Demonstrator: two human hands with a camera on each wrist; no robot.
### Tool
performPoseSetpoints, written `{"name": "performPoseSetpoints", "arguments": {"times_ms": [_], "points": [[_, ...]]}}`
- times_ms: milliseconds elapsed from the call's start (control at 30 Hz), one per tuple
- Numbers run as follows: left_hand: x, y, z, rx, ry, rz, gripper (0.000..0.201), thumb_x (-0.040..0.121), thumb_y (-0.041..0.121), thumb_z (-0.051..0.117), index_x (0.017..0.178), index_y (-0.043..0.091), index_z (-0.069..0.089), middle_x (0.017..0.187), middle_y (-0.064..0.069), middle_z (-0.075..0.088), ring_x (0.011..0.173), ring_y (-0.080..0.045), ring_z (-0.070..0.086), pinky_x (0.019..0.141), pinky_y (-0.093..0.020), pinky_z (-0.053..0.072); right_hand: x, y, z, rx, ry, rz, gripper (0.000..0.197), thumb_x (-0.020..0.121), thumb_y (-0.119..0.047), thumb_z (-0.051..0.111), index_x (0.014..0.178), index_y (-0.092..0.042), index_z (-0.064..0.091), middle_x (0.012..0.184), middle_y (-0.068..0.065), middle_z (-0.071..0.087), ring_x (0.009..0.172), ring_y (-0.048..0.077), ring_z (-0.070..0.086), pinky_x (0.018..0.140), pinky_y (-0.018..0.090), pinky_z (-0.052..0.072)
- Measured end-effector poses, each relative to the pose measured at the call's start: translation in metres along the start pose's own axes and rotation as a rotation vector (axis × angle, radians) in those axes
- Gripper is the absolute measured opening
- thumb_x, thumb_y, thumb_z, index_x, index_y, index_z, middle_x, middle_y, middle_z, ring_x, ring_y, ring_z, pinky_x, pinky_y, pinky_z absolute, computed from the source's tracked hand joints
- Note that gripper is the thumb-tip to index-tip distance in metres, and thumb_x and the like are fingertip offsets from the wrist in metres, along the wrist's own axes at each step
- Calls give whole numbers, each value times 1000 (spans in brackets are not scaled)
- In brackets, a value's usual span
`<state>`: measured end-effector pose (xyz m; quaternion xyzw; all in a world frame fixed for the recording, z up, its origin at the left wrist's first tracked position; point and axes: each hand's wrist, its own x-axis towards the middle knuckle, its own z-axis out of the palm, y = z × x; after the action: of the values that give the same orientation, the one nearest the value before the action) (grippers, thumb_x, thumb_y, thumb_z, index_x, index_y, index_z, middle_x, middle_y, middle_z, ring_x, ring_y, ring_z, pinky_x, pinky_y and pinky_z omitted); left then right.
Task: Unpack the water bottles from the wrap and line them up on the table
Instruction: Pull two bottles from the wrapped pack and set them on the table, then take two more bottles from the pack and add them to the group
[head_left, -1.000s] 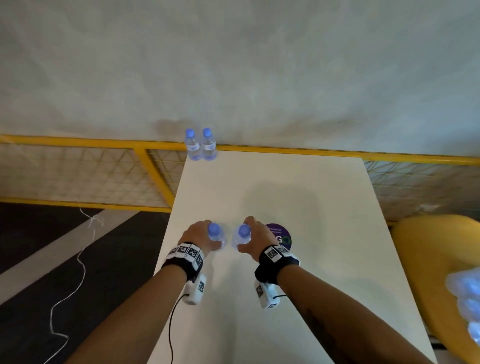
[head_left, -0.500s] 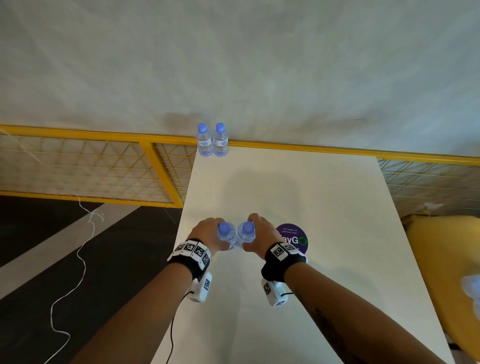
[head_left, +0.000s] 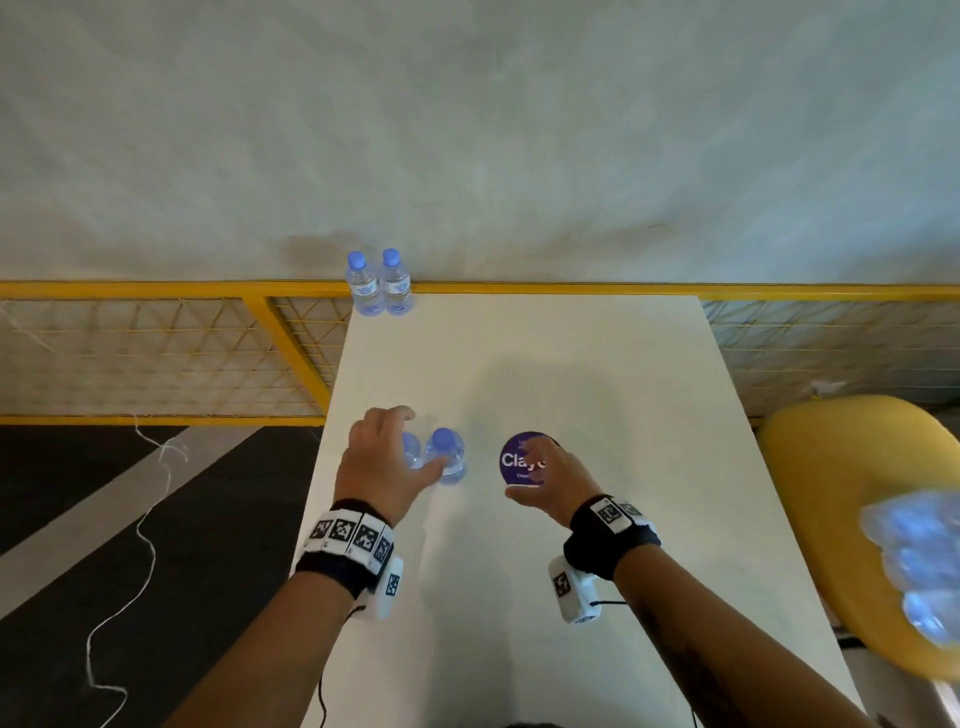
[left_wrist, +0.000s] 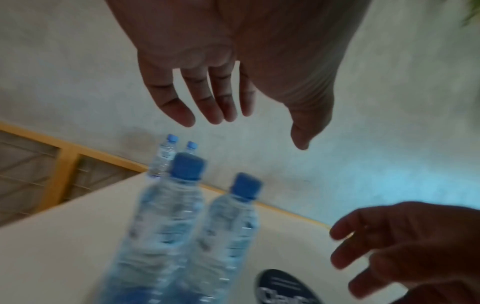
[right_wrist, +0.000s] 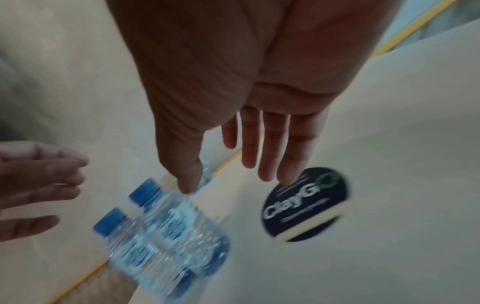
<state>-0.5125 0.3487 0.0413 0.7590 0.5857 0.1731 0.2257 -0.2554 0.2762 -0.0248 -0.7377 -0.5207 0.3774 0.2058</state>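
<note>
Fingers (left_wrist: 179, 111) of left hand (head_left: 382, 465) straight and slack, spread above the near pair of bottles (head_left: 441, 460) and, by the left wrist view, clear of both caps; gripping nothing. Fingers (right_wrist: 270, 156) of right hand (head_left: 558, 486) likewise loose and extended, empty, hanging over the round sticker (head_left: 519, 460) just beside that pair. Largest first: pale table (head_left: 571, 364), long and narrow, running away toward the wall. To the right, off the table, yellow chair (head_left: 831, 467) carrying the wrapped pack (head_left: 914, 566), blurred, bottle count not readable. On the table, far pair of bottles (head_left: 379, 286) upright and touching at the far left corner; near pair upright, side by side and touching, near the left edge, well apart from the far pair. Judged from clear full bodies: weighty for their size, thin-walled, likely to dent under a hard squeeze, smooth and possibly slick. Best taken round the mid-body at the label band, thumb opposite fingers, firm but not crushing; from the pack, probably by the neck just under the blue cap (left_wrist: 187, 168), then lifted straight up out of the film. Narrow bases and a high centre suggest easy toppling; worth setting down flat and letting go gently.
</note>
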Motion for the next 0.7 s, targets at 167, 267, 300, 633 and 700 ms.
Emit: {"name": "performPoseSetpoints", "arguments": {"times_ms": [167, 267, 300, 633, 700], "points": [[-32, 96, 50, -190, -415, 157, 23, 85, 35, 78, 102, 27, 65, 86, 8, 67, 76, -11, 66, 76, -35, 57, -89, 108, -69, 66, 133, 136, 26, 82, -31, 79, 103, -25, 65, 100, -12, 68, 83, 4, 71, 66, 13, 50], [-50, 172, 96, -151, -609, 263, 17, 88, 36, 70, 99, 24, 69, 86, 11, 70, 79, -7, 68, 78, -30, 58, -153, 189, -121, 77, 250, 280, 18, 86, -30, 77, 99, -27, 66, 97, -16, 68, 81, 0, 69, 64, 15, 48], [-57, 199, 114, -147, -675, 286, 18, 89, 36, 70, 102, 23, 69, 87, 11, 70, 81, -8, 69, 78, -28, 57, -176, 216, -139, 77, 305, 342, 15, 85, -31, 77, 96, -28, 67, 95, -16, 70, 80, 0, 68, 66, 19, 49], [-172, 445, 303, -162, -1139, 407, 42, 95, 38, 71, 135, 24, 69, 122, 3, 75, 112, -15, 69, 103, -32, 53, -328, 427, -292, 274, 854, 806, 43, 84, -19, 75, 124, -13, 62, 119, 6, 69, 105, 28, 65, 92, 35, 46], [-196, 478, 328, -164, -1209, 364, 53, 97, 37, 70, 145, 20, 58, 138, 1, 67, 126, -20, 63, 106, -32, 49, -325, 462, -311, 272, 827, 819, 53, 79, -29, 75, 129, -22, 59, 123, 1, 69, 107, 25, 67, 95, 38, 50]]}}
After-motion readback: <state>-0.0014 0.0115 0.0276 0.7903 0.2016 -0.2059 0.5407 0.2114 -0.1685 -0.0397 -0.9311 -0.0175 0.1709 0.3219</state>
